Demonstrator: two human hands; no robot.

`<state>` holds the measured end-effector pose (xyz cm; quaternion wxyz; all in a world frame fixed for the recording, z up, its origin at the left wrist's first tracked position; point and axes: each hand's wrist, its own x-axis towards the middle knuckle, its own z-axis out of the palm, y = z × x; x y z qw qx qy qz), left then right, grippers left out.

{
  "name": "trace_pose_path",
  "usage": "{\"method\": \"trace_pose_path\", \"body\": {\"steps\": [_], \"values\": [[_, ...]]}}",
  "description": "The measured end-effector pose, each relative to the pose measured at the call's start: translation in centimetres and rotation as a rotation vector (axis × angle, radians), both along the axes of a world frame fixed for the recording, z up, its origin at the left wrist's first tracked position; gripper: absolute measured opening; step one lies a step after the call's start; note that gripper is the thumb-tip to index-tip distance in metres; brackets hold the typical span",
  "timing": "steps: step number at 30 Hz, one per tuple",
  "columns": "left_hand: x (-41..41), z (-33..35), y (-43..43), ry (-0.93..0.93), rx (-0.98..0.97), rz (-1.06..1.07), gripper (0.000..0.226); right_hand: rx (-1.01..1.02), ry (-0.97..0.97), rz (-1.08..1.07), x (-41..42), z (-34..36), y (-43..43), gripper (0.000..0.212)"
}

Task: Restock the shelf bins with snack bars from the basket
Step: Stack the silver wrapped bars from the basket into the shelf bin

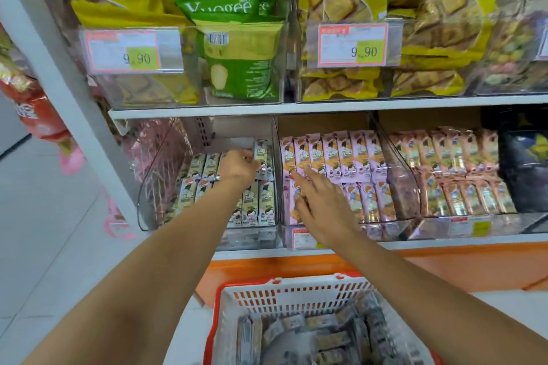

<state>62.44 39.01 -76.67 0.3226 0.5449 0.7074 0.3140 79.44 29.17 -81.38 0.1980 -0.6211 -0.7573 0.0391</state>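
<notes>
A red and white basket (296, 295) at the bottom centre holds several wrapped snack bars (329, 341). On the lower shelf, my left hand (238, 167) reaches into the left clear bin (154, 187) and grips a white-wrapped snack bar (261, 151), standing it at the back right of the rows of white bars (252, 207). My right hand (323, 204) is spread with relaxed fingers over the pink bars (341, 157) in the middle bin and holds nothing that I can see. A third bin to the right holds peach-coloured bars (450, 175).
The upper shelf (326, 107) carries clear bins of yellow and green snack bags (240, 47) with 9.90 price tags (136, 52). A white upright post (59, 68) bounds the shelf on the left. Red packets (38, 109) hang beyond it. An orange base (415, 270) runs below the lower shelf.
</notes>
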Motion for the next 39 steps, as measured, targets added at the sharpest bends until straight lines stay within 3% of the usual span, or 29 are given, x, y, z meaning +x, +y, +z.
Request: {"method": "trace_pose_path", "body": {"steps": [7,10,15,18,22,26,32,35,39], "values": [[0.9,-0.5,-0.7,0.207,0.101,-0.151,0.03,0.003,-0.009,0.008,0.1,-0.4,0.2,0.05],[0.3,-0.6,-2.0,0.193,0.156,-0.211,0.032,-0.001,0.009,0.013,0.2,-0.6,0.3,0.05],[-2.4,-1.3,-8.0,0.169,0.49,-0.163,0.031,0.017,0.07,0.015,0.5,-0.7,0.2,0.055],[-4.9,-2.6,-13.4,0.188,0.655,-0.149,0.025,0.086,0.163,0.004,0.5,-0.7,-0.2,0.045],[-8.0,-6.1,-19.4,0.263,0.579,-0.051,0.021,0.263,0.33,-0.014,-0.7,-0.7,-2.9,0.03],[-9.8,-11.6,-23.5,0.322,0.306,-0.016,0.022,0.314,0.347,0.114,-3.2,-3.0,-7.8,0.022],[-9.9,-19.0,-27.3,0.347,-0.163,-0.111,0.051,0.061,0.233,0.242,-5.5,-11.1,-12.8,0.02],[-9.7,-20.8,-28.0,0.312,-0.238,-0.142,0.065,-0.291,0.11,0.17,-5.5,-15.8,-13.7,0.026],[-9.7,-22.2,-28.2,0.29,-0.225,-0.145,0.066,-0.754,0.046,0.06,-6.0,-19.8,-13.9,0.038]]}}
